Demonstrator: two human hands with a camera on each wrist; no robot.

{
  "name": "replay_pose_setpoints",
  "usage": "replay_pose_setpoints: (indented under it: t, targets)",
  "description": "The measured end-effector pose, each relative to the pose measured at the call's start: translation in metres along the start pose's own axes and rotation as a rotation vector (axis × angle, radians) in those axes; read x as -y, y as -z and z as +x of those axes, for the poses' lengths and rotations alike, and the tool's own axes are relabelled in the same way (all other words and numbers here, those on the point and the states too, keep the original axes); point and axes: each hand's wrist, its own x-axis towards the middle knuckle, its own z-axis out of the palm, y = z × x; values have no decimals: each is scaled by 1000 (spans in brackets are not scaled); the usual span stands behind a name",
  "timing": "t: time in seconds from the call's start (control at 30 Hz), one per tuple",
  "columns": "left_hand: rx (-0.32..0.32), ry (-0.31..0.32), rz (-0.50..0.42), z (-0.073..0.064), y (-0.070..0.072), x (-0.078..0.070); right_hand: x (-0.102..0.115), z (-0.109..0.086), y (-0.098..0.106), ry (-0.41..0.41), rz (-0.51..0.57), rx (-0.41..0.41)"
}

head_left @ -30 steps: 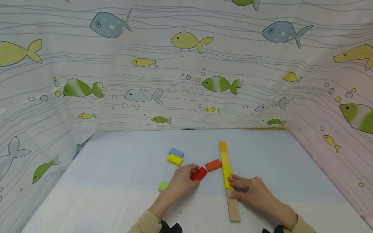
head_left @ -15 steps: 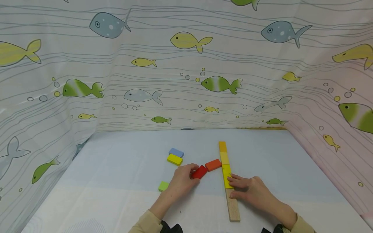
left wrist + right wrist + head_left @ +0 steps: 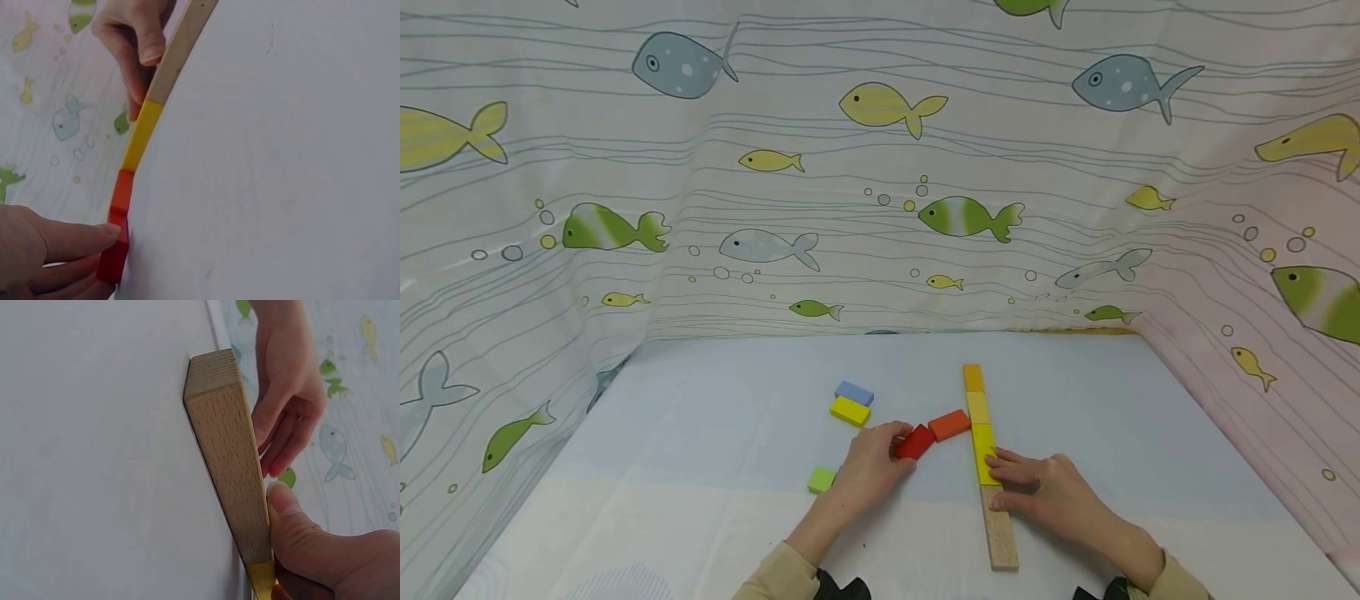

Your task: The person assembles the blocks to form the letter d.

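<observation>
My left hand (image 3: 871, 462) pinches a dark red block (image 3: 915, 442) between thumb and fingers. The block's far end meets an orange-red block (image 3: 950, 425), whose other end reaches a straight row of blocks. From the far end, that row runs through an orange block (image 3: 973, 377), a pale yellow block (image 3: 978, 408), a bright yellow block (image 3: 984, 454) and a plain wooden block (image 3: 1001, 542). My right hand (image 3: 1048, 492) rests against the row from the right, fingers on the bright yellow block. Its thumb touches the side of the wooden block (image 3: 228, 469).
A blue block (image 3: 854, 392) and a yellow block (image 3: 850, 411) lie side by side beyond my left hand. A light green block (image 3: 821, 479) sits left of that wrist, partly hidden. Fish-patterned cloth (image 3: 880, 183) surrounds the white tabletop (image 3: 662, 467).
My left hand has nudged the dark red block slightly right and away from me, closing the small gap to the orange-red block. The right hand has stayed in place.
</observation>
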Motion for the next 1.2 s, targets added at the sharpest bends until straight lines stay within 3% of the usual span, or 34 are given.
replay_pose_setpoints:
  t: [1.2]
  targets:
    - [-19,-18,24,-1,-1,0,3,0,1,-21,9,19]
